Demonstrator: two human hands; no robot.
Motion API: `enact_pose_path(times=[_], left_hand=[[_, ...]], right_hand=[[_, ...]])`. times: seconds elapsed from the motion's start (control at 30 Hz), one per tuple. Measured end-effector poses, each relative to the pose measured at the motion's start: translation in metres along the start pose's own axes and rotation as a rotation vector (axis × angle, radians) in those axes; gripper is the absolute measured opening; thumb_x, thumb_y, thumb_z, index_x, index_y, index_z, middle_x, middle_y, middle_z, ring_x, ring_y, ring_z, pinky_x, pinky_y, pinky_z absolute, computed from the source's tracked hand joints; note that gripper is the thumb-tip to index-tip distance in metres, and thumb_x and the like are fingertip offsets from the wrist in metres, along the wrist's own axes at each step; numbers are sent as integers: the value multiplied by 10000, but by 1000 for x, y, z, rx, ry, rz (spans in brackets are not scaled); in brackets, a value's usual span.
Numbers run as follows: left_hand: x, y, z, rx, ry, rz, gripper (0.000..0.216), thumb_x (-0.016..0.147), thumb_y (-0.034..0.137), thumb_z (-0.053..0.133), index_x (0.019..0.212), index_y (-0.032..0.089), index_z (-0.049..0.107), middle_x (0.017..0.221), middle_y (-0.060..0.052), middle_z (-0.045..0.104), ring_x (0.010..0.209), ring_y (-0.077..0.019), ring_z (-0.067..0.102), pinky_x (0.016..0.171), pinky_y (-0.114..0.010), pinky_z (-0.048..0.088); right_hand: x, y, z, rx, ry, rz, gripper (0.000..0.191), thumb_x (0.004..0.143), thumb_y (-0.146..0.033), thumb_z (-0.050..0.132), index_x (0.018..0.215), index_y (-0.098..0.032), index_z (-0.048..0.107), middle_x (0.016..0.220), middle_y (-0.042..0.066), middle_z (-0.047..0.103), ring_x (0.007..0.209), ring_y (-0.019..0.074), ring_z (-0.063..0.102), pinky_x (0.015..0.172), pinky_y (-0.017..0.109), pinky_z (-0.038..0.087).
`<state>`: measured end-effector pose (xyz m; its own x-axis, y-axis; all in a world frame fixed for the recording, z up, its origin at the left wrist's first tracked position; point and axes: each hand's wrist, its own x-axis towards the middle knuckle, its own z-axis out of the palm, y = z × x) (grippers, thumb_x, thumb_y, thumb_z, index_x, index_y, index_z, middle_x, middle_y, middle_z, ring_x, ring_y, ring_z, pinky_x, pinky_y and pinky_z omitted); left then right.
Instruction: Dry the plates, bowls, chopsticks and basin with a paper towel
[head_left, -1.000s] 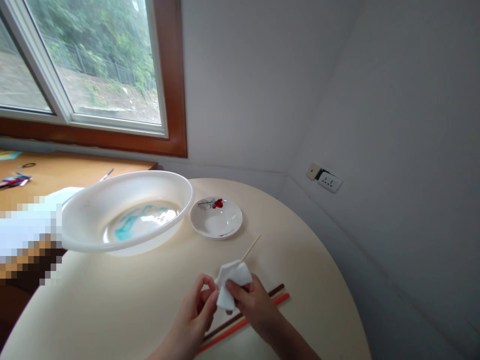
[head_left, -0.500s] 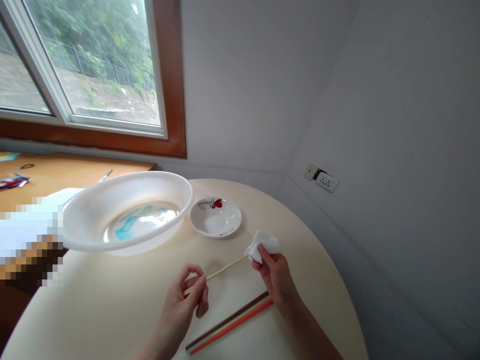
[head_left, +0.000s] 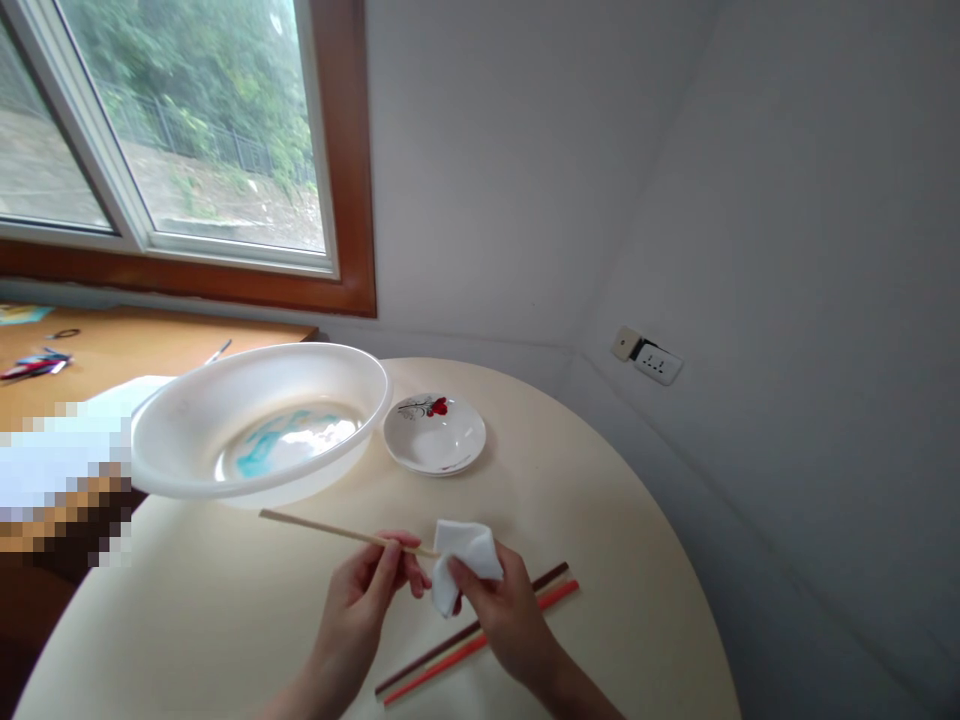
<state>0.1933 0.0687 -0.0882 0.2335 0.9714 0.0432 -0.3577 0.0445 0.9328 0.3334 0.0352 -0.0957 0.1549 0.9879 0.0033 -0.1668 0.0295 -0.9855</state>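
Observation:
A pale wooden chopstick (head_left: 322, 527) is pinched in the fingers of my left hand (head_left: 360, 600), its thicker end sticking out to the left. My right hand (head_left: 514, 615) grips a folded white cloth or tissue (head_left: 469, 545), which meets the chopstick's right end; the tip itself is hidden in it. Beneath my right hand, a dark brown chopstick (head_left: 420, 662) and a red chopstick (head_left: 433, 672) lie side by side on the table, partly covered by that hand.
A large translucent basin (head_left: 176, 488) with a blue pattern at its bottom stands on the round cream table (head_left: 202, 620). To its right are stacked white dishes (head_left: 442, 440) with a red flower. A wooden desk (head_left: 150, 335) adjoins at left; a wall socket (head_left: 658, 363) is at right.
My right hand and the cloth have moved left and toward me, close to my left hand. The chopstick has shifted left in my left hand and now tilts the other way.

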Motion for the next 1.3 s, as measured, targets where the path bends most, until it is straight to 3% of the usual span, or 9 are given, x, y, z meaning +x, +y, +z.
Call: enact_pose_path(times=[0.1,0.23,0.33,0.43,0.67,0.77,0.97,1.07,1.3], left_hand=[[2,-2,-5,63,58,86,379,710,509,624,685,130,612,524,5,541,519,-117,514,534,-237,450],[4,4,-7,143,115,122,416,723,550,584,600,156,540,625,-16,573,643,-138,564,657,-252,473],[2,6,-3,216,30,19,469,718,615,534,580,170,482,530,18,499,497,-111,508,515,-232,437],[-3,1,2,304,-88,-72,507,716,655,491,545,184,413,438,73,328,376,-60,295,369,-194,248],[-11,-8,7,388,-361,-158,420,763,549,509,590,168,472,509,58,313,488,-79,260,444,-199,234],[-12,-2,8,433,-383,-162,364,769,474,527,575,170,481,501,54,334,487,-83,274,456,-200,267],[-12,0,6,556,-460,-21,284,824,349,455,633,158,542,614,-18,539,586,-123,414,586,-216,369],[-12,-3,5,607,-420,39,258,827,340,451,655,166,533,638,-31,562,612,-138,448,597,-219,374],[-11,-8,2,781,-310,90,291,830,351,410,583,198,417,509,22,422,505,-117,363,500,-212,301]], right_hand=[[-5,-5,2,-56,-54,-19,388,683,-509,669,774,-138,600,624,4,558,554,112,506,511,235,461],[1,-7,-4,-15,36,-20,415,632,-532,697,719,-141,586,584,-8,524,522,108,477,480,234,442],[8,-3,-8,49,108,-14,418,613,-526,713,660,-137,567,535,-11,506,492,104,458,463,237,418],[10,2,-9,133,90,20,404,615,-504,723,638,-132,568,528,-4,513,501,108,464,478,242,410],[2,4,-5,148,-178,132,402,610,-482,735,771,-126,641,678,35,622,654,152,566,656,279,456],[1,5,-5,113,-180,157,398,541,-448,784,735,-132,637,651,14,605,623,131,544,629,258,449],[2,3,-8,5,-190,153,381,493,-450,798,614,-146,604,565,-10,549,546,110,477,522,228,404],[4,2,-12,0,-117,103,371,498,-437,802,621,-150,601,555,-14,540,550,111,468,524,228,399],[16,-10,-30,241,161,-17,360,554,-437,784,709,-167,602,639,7,580,615,132,514,601,267,428]])
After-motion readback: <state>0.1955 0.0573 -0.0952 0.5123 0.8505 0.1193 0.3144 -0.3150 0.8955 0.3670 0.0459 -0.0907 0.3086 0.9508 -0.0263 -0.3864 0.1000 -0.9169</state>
